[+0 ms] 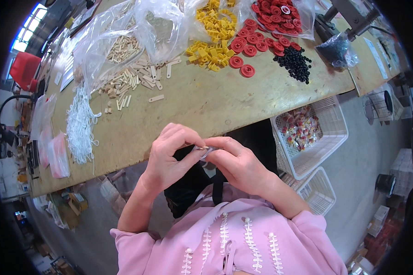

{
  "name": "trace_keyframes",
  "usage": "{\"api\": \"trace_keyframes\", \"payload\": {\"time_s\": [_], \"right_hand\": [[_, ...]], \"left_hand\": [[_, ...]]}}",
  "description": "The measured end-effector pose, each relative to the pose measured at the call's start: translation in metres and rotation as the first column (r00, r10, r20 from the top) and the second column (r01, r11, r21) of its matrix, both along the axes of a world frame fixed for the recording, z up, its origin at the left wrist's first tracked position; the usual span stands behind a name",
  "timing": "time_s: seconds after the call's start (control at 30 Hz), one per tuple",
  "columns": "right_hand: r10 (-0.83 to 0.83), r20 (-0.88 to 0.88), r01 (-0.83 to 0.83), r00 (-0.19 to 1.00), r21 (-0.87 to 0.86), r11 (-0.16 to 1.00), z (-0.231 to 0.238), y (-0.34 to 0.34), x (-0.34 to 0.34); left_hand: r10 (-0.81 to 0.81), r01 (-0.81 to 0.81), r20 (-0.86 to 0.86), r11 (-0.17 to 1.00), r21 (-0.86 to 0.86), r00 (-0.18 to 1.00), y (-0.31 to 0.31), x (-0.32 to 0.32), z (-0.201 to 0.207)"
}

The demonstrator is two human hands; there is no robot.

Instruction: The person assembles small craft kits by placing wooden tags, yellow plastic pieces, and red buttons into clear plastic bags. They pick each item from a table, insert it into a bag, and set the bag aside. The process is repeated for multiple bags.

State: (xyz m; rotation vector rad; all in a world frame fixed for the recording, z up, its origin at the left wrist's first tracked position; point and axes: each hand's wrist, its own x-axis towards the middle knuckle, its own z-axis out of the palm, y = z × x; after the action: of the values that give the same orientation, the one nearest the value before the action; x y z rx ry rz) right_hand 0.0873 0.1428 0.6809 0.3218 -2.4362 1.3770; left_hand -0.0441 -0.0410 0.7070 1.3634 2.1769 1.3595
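Just past the table's near edge, my left hand and my right hand meet at the fingertips. Both are closed in a pinch on a small clear plastic bag. A tiny wood-coloured bit shows at the bag's top, by the left fingers; what it is stays too small to make out. My fingers cover much of the bag. Nearest on the table beyond my hands is a flat wooden strip with a hole, apart from its pile.
Across the table lie white strings, wooden pegs and strips, yellow plastic parts, red discs and small black rings. A white basket holding colourful packets stands at the right, below the tabletop.
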Motion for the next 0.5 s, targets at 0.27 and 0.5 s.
{"api": "trace_keyframes", "payload": {"time_s": [0.27, 0.5], "right_hand": [[-0.076, -0.001, 0.076, 0.997, 0.022, 0.997, 0.001, 0.014, 0.009], [-0.094, -0.064, 0.097, 0.993, 0.049, 0.994, -0.008, 0.014, 0.011]], "left_hand": [[0.356, -0.356, -0.005, 0.934, -0.007, 0.934, 0.031, -0.089, 0.013], [0.348, -0.398, -0.234, 0.891, -0.220, 0.908, 0.083, -0.235, -0.004]]}}
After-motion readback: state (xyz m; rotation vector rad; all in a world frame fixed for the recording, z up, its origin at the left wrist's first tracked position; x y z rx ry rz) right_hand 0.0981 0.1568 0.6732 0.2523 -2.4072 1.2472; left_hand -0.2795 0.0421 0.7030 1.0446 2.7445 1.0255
